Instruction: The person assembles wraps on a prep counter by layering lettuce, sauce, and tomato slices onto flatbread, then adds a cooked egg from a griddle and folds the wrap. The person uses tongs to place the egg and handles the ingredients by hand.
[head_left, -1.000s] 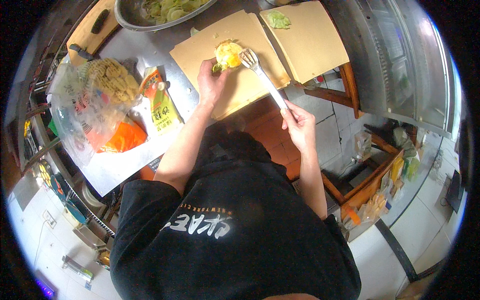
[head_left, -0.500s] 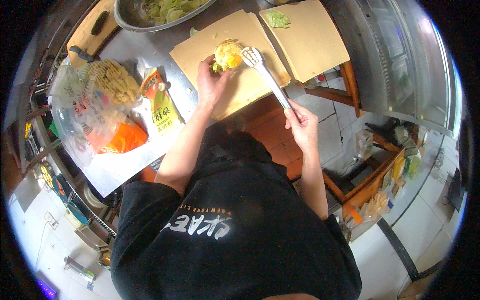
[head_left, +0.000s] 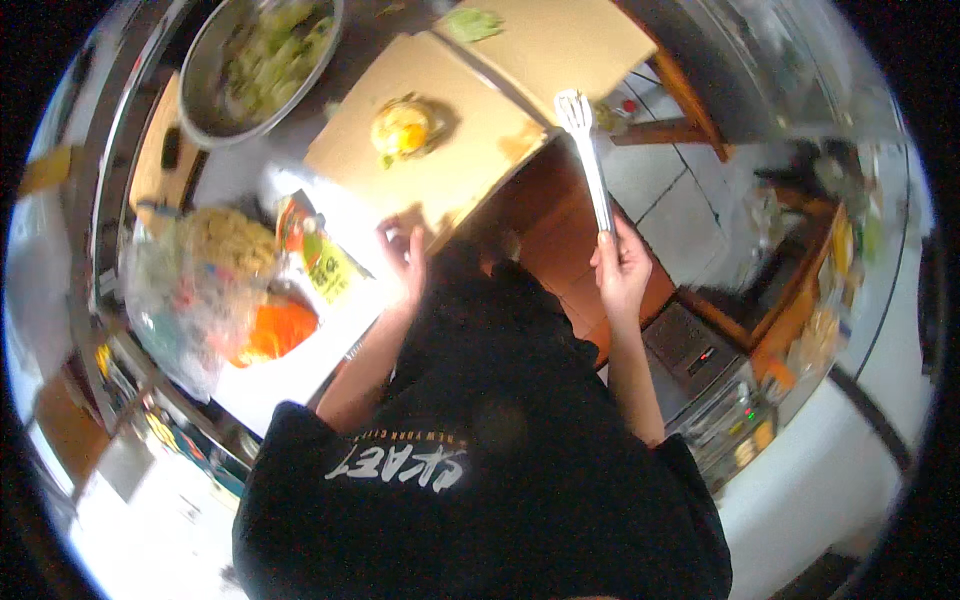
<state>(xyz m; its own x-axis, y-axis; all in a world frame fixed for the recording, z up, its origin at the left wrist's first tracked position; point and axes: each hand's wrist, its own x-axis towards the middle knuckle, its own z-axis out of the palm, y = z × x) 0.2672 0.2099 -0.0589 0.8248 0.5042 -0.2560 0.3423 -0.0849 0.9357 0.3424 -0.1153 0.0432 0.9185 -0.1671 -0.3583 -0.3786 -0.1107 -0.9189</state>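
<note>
My right hand (head_left: 622,268) is closed around the handle of metal tongs (head_left: 590,150), whose head points away from me, just past the paper's right corner. A fried egg (head_left: 408,138) with a yellow yolk lies on a round stack on the brown paper sheets (head_left: 365,185), a bit of green leaf at its near edge. Below the paper's near edge hovers my left hand (head_left: 403,258), empty, its slightly bent fingers apart and somewhat blurred.
A metal bowl of shredded lettuce (head_left: 205,75) stands at the far left. Nearer are a clear bag of crinkled yellow pieces (head_left: 235,240), a green-and-orange packet (head_left: 325,255) and an orange packet (head_left: 278,335). One lettuce leaf (head_left: 473,24) lies on another paper stack (head_left: 575,45).
My left hand has let go of the egg-topped stack and drawn back toward me. The tongs have moved away from it to the right, and the whole view has turned and shifted.
</note>
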